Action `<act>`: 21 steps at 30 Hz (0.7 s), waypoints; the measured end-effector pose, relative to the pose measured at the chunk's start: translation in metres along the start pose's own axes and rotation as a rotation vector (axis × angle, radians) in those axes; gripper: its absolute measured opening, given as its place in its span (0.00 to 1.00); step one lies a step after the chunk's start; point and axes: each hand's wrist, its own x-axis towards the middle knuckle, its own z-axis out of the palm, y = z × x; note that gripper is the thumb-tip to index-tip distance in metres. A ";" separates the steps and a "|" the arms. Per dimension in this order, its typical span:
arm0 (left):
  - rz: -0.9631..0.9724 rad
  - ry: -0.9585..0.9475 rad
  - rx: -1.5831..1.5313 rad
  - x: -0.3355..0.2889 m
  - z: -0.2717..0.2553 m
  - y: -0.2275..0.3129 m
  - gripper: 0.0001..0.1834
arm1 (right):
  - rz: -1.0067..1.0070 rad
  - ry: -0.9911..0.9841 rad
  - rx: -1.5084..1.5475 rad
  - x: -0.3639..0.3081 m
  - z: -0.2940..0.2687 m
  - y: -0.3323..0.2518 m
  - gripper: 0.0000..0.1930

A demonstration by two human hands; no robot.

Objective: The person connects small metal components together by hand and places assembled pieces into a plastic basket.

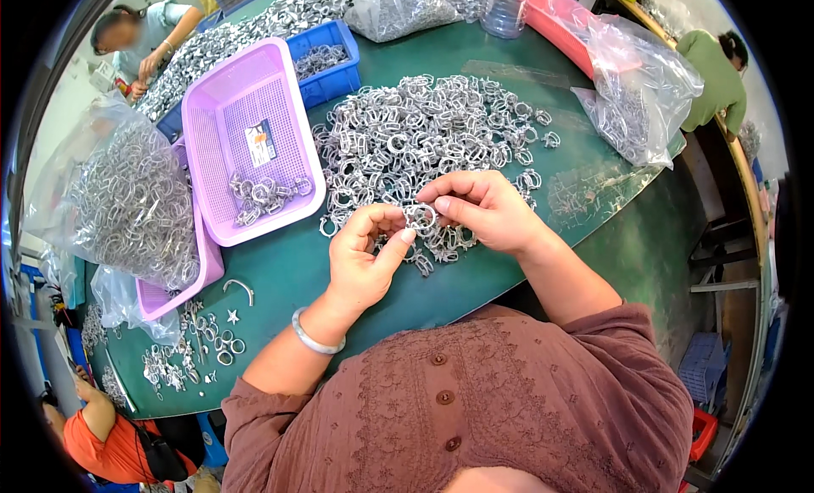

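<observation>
A small silver-grey metal ring (421, 216) is held up between my two hands, over the near edge of a heap of similar metal rings (424, 133). My left hand (366, 251) pinches its left side with thumb and fingers. With thumb and bent fingers closed, my right hand (490, 209) grips the ring's upper right side. A few loose rings lie just below my fingers. To the left of the heap, a pink-purple perforated basket (193, 145) holds a small cluster of rings at its near end.
The green table (288, 277) bears a clear bag of metal pieces (127, 196), a blue bin (329, 88), scattered small parts (182, 357), a red tray (555, 31) and another clear bag (632, 103). People sit at upper left (161, 35), lower left (106, 442) and upper right (712, 82).
</observation>
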 end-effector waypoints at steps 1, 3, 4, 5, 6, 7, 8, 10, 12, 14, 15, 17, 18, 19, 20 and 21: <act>-0.005 -0.004 -0.005 0.000 0.000 0.000 0.12 | -0.010 0.001 -0.003 0.000 0.000 -0.001 0.09; -0.011 -0.006 -0.012 -0.001 0.000 0.000 0.12 | -0.019 0.002 -0.005 -0.001 0.001 -0.001 0.09; -0.013 -0.009 -0.014 -0.003 0.000 0.000 0.13 | -0.023 -0.004 0.007 -0.002 0.001 0.000 0.09; -0.015 -0.011 -0.017 -0.005 0.000 0.000 0.13 | -0.028 -0.011 0.018 -0.004 0.001 0.001 0.09; -0.013 -0.013 -0.016 -0.003 0.000 0.000 0.13 | -0.030 -0.010 0.018 -0.003 0.001 0.001 0.09; -0.014 -0.023 -0.030 -0.002 -0.001 -0.001 0.13 | -0.040 -0.011 0.040 -0.002 0.001 0.001 0.09; -0.016 -0.033 -0.044 -0.001 -0.002 -0.001 0.14 | -0.050 -0.013 0.062 -0.001 0.001 0.002 0.09; -0.022 -0.061 -0.084 -0.001 -0.003 0.000 0.14 | -0.059 -0.013 0.074 -0.002 0.001 0.002 0.09; -0.027 -0.089 -0.122 -0.001 -0.003 0.001 0.15 | -0.069 -0.016 0.085 -0.002 0.002 0.001 0.09; -0.120 -0.064 -0.226 -0.001 -0.003 0.002 0.14 | -0.079 -0.006 0.112 -0.002 0.004 -0.001 0.09; -0.121 -0.063 -0.226 -0.001 -0.003 0.003 0.14 | -0.079 -0.007 0.113 -0.003 0.004 0.000 0.09; -0.159 -0.101 -0.281 0.000 -0.004 0.005 0.15 | -0.180 -0.021 0.034 -0.004 0.003 0.003 0.10; -0.158 -0.098 -0.281 -0.001 -0.004 0.004 0.15 | -0.180 -0.023 0.035 -0.004 0.004 0.004 0.10; -0.134 -0.079 -0.265 -0.001 -0.003 0.004 0.17 | -0.222 -0.020 -0.006 -0.004 0.005 0.004 0.10; -0.110 -0.060 -0.250 -0.001 -0.002 0.003 0.18 | -0.264 -0.018 -0.047 -0.004 0.005 0.004 0.11; -0.111 -0.061 -0.250 -0.001 -0.001 0.003 0.18 | -0.263 -0.017 -0.047 -0.004 0.005 0.005 0.11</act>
